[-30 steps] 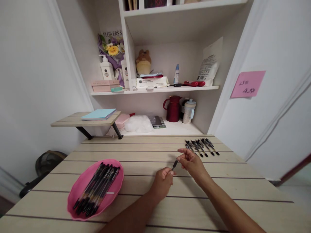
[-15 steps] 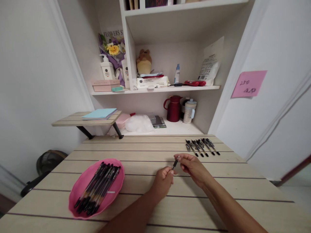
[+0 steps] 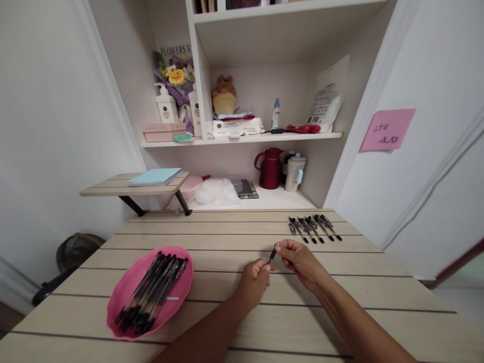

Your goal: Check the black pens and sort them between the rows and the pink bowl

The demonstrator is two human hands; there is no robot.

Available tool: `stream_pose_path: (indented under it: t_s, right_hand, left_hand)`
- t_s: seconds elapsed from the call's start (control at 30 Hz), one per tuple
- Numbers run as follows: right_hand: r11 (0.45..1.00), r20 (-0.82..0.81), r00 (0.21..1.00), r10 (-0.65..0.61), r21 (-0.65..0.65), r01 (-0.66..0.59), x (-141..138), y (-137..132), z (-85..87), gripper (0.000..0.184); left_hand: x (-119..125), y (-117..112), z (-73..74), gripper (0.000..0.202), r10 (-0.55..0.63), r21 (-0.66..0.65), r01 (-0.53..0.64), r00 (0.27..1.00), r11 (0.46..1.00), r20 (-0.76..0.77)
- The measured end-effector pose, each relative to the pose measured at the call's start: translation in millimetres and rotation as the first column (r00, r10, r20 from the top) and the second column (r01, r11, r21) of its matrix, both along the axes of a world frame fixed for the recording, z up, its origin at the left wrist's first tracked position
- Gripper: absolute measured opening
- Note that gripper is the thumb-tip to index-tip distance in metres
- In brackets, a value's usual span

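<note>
Over the middle of the table, my left hand (image 3: 255,282) is wrapped round a pen (image 3: 273,255), its black grip sticking out up and to the right. My right hand (image 3: 297,256) pinches the pen's tip end between thumb and fingers. Most of the barrel is hidden inside the left hand. To the left, a pink scalloped tray (image 3: 183,290) holds several capped black pens (image 3: 151,292), lying side by side. Beyond my right hand, several pens without caps on their tips (image 3: 315,229) lie in a row with small loose pieces among them.
A small white strip (image 3: 173,298) lies in the tray. Behind the wooden table (image 3: 219,322) stands a white shelf unit with a red jug (image 3: 269,169) and a light cup (image 3: 295,173). A raised board (image 3: 109,185) with blue paper (image 3: 155,177) is at the back left.
My right fingers have shifted slightly at the pen's tip. Both hands and the pen otherwise keep nearly the same place; the tray and the row of pens are unmoved.
</note>
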State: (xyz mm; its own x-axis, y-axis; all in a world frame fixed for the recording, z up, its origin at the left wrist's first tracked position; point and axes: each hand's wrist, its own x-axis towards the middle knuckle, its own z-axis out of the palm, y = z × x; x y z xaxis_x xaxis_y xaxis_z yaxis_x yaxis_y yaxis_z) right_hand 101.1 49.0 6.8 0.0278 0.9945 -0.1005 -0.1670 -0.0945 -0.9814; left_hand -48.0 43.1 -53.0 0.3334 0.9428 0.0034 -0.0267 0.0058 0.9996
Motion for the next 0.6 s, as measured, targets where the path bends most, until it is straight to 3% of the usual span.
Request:
stream_pose_path:
  t_s: [0.17,0.3,0.47,0.6]
  right_hand:
    - [0.996,-0.040,0.995,0.088,-0.019,-0.089,1.3,-0.1,0.8,0.037]
    - [0.999,-0.015,0.999,0.037,-0.015,-0.037,0.4,-0.4,1.3,0.033]
    - [0.995,-0.031,0.994,0.101,-0.004,-0.101,0.3,-0.6,2.0,0.036]
    - [0.999,0.000,1.000,0.031,-0.010,-0.031,-1.7,0.4,1.1,0.033]
  left_hand:
    - [-0.5,0.0,1.3,0.033,-0.007,0.017,0.007,1.000,1.000,-0.013]
    - [-0.3,-0.3,1.5,0.033,-0.004,0.020,0.004,1.000,1.000,-0.027]
    - [0.2,-0.8,2.1,0.033,0.008,0.017,-0.007,0.999,1.000,-0.042]
    - [0.2,-0.6,1.7,0.032,-0.004,0.050,0.006,0.999,0.999,-0.046]
